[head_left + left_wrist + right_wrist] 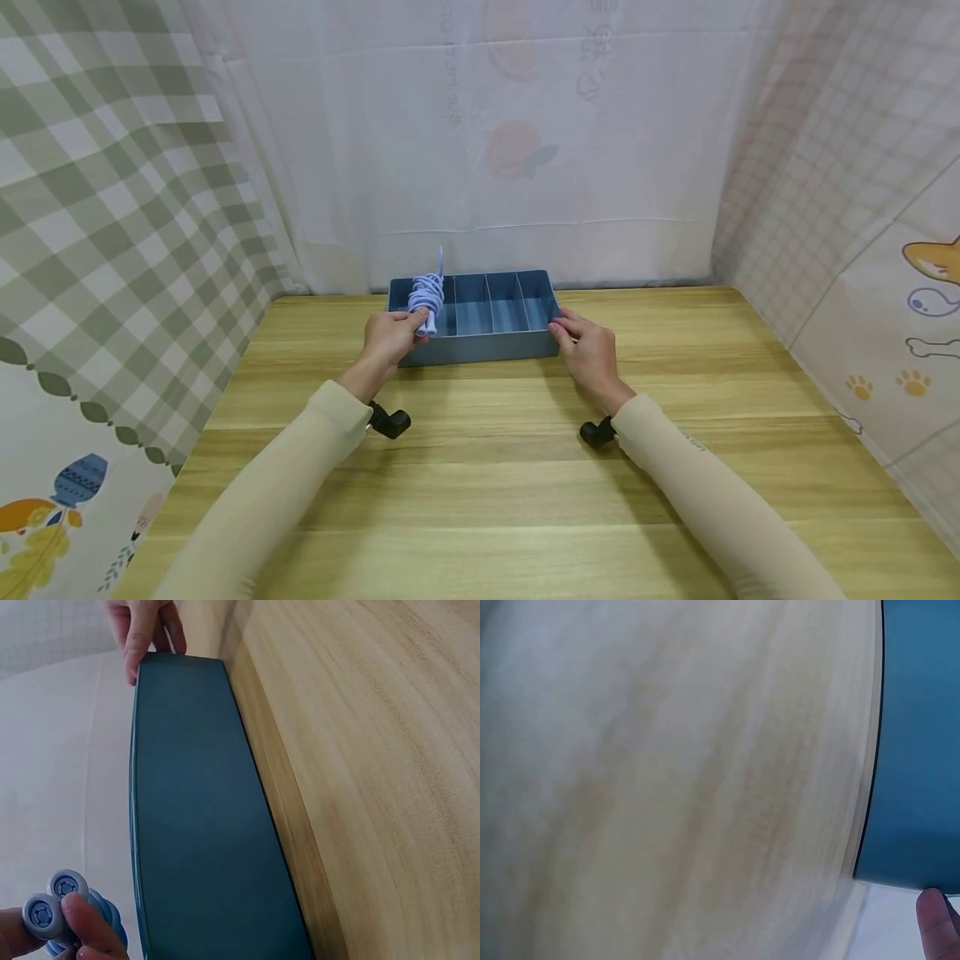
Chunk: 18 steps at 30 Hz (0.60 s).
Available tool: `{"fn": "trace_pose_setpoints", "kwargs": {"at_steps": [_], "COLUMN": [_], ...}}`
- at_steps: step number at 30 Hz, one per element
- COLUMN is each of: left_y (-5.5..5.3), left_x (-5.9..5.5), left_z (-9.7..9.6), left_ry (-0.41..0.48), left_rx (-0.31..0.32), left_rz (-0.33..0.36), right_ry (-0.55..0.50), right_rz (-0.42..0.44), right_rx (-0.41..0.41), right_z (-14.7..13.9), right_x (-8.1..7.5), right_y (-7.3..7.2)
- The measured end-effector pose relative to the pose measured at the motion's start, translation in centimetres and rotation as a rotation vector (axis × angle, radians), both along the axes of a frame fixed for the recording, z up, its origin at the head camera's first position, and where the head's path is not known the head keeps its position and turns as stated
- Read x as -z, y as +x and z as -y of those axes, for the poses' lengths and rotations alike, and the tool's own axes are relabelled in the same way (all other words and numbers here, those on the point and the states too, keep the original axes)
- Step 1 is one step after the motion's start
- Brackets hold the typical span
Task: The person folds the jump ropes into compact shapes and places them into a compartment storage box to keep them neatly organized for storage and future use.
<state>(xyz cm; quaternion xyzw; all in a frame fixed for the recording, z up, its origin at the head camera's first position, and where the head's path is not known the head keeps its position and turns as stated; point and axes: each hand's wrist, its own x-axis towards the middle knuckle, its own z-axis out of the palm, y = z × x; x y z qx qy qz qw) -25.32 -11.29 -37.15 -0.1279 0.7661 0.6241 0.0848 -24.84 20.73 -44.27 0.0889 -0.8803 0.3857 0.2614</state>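
Observation:
A light blue jump rope (427, 293), wound into a bundle with its two handles side by side, is pinched in my left hand (392, 340). It is held over the left end of a blue-grey divided box (480, 347), hiding part of the compartments there. In the left wrist view the round handle ends (43, 915) face the camera beside the thumb. My right hand (590, 348) grips the box's right end, fingertips at the rim and front corner. One fingertip (934, 919) shows against the end edge in the right wrist view.
The box stands on a wooden table (480, 467) near its back edge. Behind it hangs a pale curtain (480, 192). A green checked cloth (135, 183) hangs at the left, and a printed cloth (862, 275) at the right.

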Motion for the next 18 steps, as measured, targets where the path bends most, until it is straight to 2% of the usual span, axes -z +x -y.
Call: {"fn": "trace_pose_setpoints", "kwargs": {"at_steps": [9, 18], "left_y": [-0.35, -0.9], "left_x": [-0.05, 0.23], "left_z": [-0.64, -0.89], "left_ry": [-0.079, -0.092], "left_rx": [-0.014, -0.034], "left_rz": [-0.008, -0.009], "right_ry": [-0.005, -0.008], "right_rz": [0.002, -0.015], "right_rx": [0.001, -0.005], "right_z": [0.14, 0.18], "right_x": [-0.13, 0.08], "right_y": [0.12, -0.04]}}
